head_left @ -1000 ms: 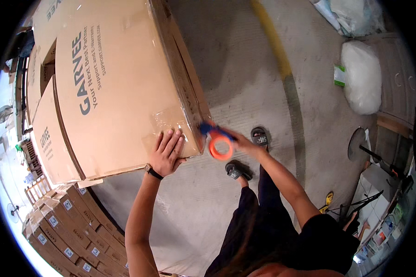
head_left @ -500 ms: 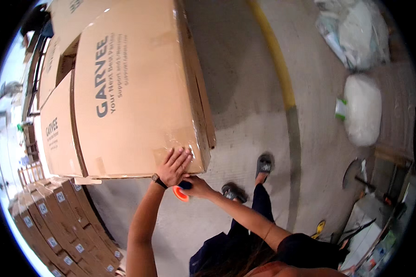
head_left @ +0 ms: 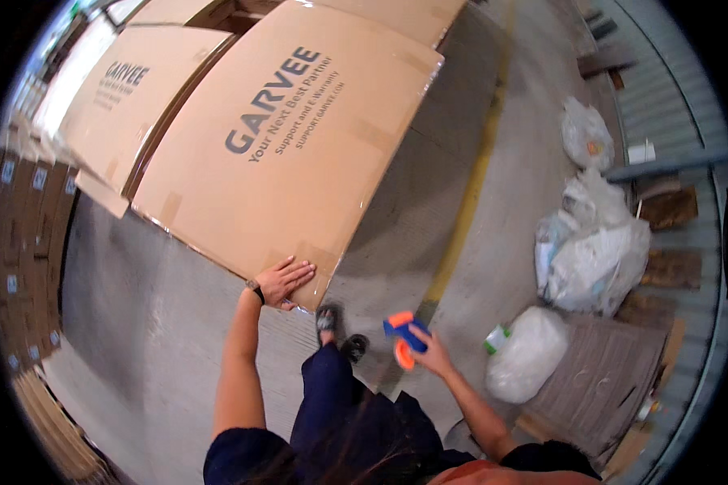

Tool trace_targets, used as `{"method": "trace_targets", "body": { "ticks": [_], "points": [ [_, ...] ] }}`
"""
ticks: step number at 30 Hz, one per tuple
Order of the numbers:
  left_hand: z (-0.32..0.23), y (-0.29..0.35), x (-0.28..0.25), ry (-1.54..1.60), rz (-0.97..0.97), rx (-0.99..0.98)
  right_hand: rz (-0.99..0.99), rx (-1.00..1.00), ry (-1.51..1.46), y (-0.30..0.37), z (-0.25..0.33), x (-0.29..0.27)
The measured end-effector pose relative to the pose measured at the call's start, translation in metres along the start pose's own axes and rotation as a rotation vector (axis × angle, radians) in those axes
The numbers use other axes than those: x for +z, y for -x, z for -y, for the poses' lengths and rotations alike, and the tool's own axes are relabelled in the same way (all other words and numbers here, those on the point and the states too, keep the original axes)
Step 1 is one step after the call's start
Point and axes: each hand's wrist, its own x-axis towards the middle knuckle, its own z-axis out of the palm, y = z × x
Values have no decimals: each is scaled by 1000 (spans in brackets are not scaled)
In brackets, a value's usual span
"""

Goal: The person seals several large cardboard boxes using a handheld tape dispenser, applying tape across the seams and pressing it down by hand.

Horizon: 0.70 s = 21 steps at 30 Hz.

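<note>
A large brown cardboard box (head_left: 299, 186) with dark printing stands before me. Flat on its near corner lies my left hand (head_left: 287, 281), fingers stretched out over a patch of clear tape. Away from the box, to the right, my right hand (head_left: 431, 352) grips a blue and orange tape dispenser (head_left: 403, 330). A watch with a dark strap (head_left: 256, 289) is on my left wrist. Part of my right fingers is behind the dispenser.
Another big carton (head_left: 137, 97) stands close at the left, its flap (head_left: 101, 194) sticking out. Stacked brown boxes (head_left: 26, 242) line the far left. White plastic bags (head_left: 598, 250), a white bundle (head_left: 527, 356) and flat cardboard (head_left: 603, 376) lie along the right. A yellow floor line (head_left: 471, 202) runs between.
My right hand has moved away from the box corner to the right with the tape dispenser. My left hand stays on the corner. The view has turned, and more of the right side shows.
</note>
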Motion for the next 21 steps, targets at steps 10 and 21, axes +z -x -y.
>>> {"method": "trace_targets", "body": {
  "ticks": [10, 21],
  "points": [
    [-46, -155, -18, 244, -268, -1338, -254, -922, 287, -259, 327, -131],
    [-31, -160, -18, 359, -160, -1358, 96, -563, 688, -320, 283, -90]
  ]
}}
